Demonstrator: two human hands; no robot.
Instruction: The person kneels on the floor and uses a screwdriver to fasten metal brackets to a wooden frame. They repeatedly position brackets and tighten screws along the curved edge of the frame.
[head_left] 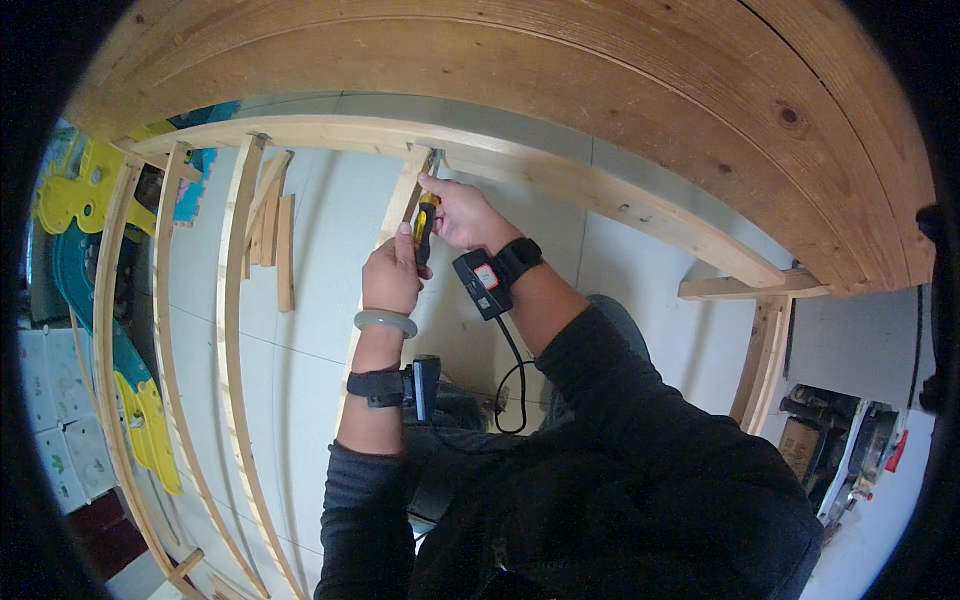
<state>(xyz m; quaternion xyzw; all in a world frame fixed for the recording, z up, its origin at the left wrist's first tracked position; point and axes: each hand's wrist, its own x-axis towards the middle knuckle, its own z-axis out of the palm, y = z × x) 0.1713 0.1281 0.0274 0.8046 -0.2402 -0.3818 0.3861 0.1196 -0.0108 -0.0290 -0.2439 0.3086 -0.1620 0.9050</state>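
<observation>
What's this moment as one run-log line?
left hand: on screwdriver handle | right hand: on screwdriver, farther up | screwdriver: pointed toward corner of slat and rail

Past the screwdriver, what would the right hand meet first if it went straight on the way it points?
Beyond the screwdriver, the right hand would likely meet the wooden slat to its left, though depth is unclear.

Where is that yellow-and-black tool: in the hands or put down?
In the hands: the left hand closes on the yellow-and-black tool; the right hand is at its far end, beside a wooden slat.
</observation>
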